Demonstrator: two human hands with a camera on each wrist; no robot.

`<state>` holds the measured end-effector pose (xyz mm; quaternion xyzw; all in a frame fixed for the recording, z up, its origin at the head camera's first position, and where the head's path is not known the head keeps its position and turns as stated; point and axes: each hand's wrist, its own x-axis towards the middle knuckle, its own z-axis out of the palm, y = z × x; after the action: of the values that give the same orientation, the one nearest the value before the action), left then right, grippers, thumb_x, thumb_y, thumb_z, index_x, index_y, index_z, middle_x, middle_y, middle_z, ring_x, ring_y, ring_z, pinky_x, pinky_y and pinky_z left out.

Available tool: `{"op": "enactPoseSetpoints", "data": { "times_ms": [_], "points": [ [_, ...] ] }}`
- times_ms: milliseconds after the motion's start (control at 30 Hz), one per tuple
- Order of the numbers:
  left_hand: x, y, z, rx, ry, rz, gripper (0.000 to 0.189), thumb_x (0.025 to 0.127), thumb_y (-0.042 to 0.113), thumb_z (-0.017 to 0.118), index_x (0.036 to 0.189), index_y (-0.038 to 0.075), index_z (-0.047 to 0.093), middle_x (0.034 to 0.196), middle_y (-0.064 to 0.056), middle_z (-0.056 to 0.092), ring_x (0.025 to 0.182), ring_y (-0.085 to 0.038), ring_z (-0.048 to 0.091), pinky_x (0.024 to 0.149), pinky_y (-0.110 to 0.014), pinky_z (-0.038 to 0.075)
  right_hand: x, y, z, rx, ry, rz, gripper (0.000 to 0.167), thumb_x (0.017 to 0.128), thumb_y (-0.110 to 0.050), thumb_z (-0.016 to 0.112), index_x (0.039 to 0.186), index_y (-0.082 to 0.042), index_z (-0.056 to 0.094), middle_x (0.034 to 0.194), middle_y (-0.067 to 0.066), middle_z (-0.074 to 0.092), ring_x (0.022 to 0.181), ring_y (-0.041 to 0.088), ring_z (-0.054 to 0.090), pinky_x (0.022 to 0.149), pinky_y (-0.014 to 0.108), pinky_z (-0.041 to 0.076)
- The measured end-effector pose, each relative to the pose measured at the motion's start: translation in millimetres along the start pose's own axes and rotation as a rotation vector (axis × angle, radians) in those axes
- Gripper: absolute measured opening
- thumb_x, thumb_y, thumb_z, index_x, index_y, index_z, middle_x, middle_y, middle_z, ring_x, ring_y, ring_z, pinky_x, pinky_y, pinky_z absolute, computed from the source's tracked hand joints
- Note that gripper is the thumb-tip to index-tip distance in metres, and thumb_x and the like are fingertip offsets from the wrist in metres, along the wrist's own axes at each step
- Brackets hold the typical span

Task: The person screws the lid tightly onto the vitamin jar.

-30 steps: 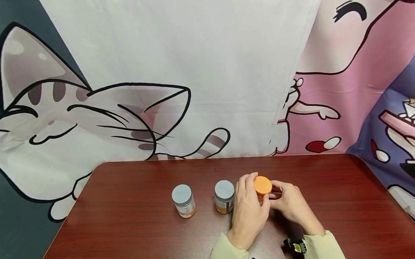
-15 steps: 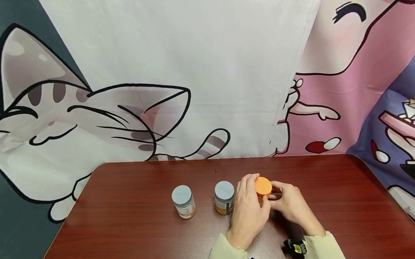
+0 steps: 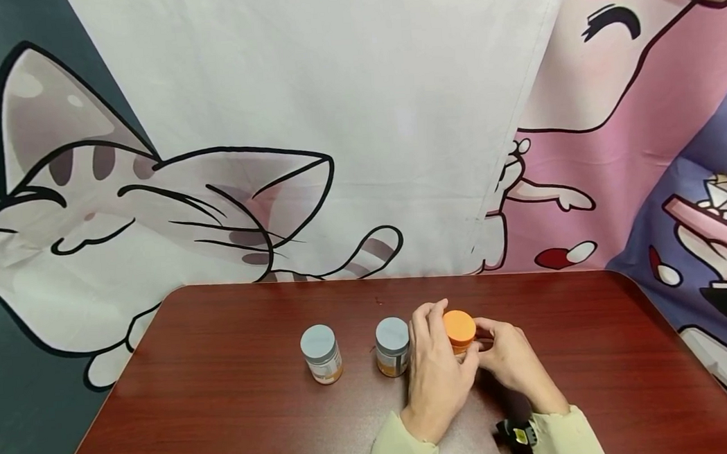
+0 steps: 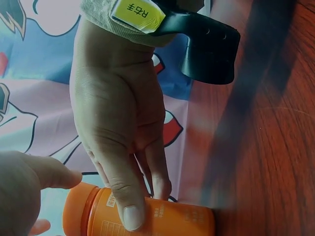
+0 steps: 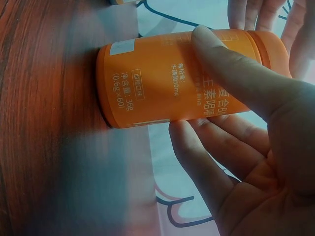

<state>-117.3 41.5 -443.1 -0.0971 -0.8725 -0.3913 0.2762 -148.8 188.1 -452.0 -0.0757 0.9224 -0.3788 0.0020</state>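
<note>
An orange bottle with an orange cap stands upright on the table between the two hands. Its orange body carries white printed Chinese text. My right hand grips the body from the right, with the thumb across the front and fingers behind. Around the cap, my left hand has its fingers loosely spread, with the thumb at the cap's near edge. Whether every left fingertip touches the cap is hidden. Just left of this hand is a grey-lidded jar.
A second grey-lidded jar stands farther left on the reddish-brown table. A cartoon-printed cloth hangs behind the table's back edge. Both wrists wear black camera mounts.
The left hand's fingers have loosened around the cap, and its thumb has straightened slightly. The right hand stays on the bottle. The two grey-lidded jars have not moved.
</note>
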Motion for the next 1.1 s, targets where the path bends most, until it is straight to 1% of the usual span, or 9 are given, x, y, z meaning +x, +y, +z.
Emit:
{"op": "enactPoseSetpoints", "data": {
  "times_ms": [200,400,633,900,1100],
  "points": [
    [-0.6,0.9,0.6,0.013,0.012,-0.003,0.068,0.072,0.022,0.090,0.129,0.007,0.055,0.119,-0.006,0.051,0.110,-0.020,0.054,0.095,-0.035,0.048,1.3,0.3,-0.2,-0.016,0.007,-0.015,0.041,0.074,-0.004,0.084,0.113,-0.004,0.073,0.099,0.006,0.074,0.089,0.018,0.067,0.079,0.036,0.056],
    [-1.1,-0.6,2.8,0.015,0.016,0.004,0.066,0.073,0.022,0.090,0.127,0.007,0.056,0.117,-0.006,0.053,0.109,-0.019,0.054,0.094,-0.034,0.048,1.7,-0.2,-0.1,-0.015,0.007,-0.010,0.041,0.074,-0.005,0.083,0.114,-0.003,0.072,0.099,0.007,0.074,0.089,0.019,0.068,0.080,0.039,0.057],
    [-0.3,-2.0,2.6,-0.003,-0.009,-0.013,0.062,0.075,0.020,0.089,0.126,0.008,0.057,0.118,-0.005,0.054,0.108,-0.019,0.055,0.095,-0.034,0.048,1.5,-0.4,0.3,0.009,0.005,0.006,0.043,0.075,-0.008,0.085,0.115,-0.003,0.072,0.099,0.008,0.075,0.087,0.018,0.070,0.080,0.038,0.058],
    [1.4,-2.5,0.1,0.017,-0.020,0.013,0.060,0.076,0.019,0.088,0.127,0.007,0.058,0.118,-0.005,0.056,0.109,-0.020,0.055,0.094,-0.035,0.048,1.9,-0.7,0.3,-0.002,0.012,-0.018,0.045,0.074,-0.009,0.086,0.116,-0.001,0.072,0.099,0.009,0.075,0.088,0.019,0.072,0.081,0.039,0.057],
    [1.6,-2.4,-2.1,0.034,-0.041,0.021,0.059,0.077,0.016,0.086,0.127,0.006,0.058,0.119,-0.006,0.057,0.109,-0.021,0.056,0.095,-0.035,0.048,1.0,-0.6,1.1,0.017,-0.001,0.009,0.047,0.075,-0.009,0.086,0.118,0.000,0.071,0.102,0.011,0.075,0.089,0.021,0.072,0.082,0.041,0.057]
  ]
}}
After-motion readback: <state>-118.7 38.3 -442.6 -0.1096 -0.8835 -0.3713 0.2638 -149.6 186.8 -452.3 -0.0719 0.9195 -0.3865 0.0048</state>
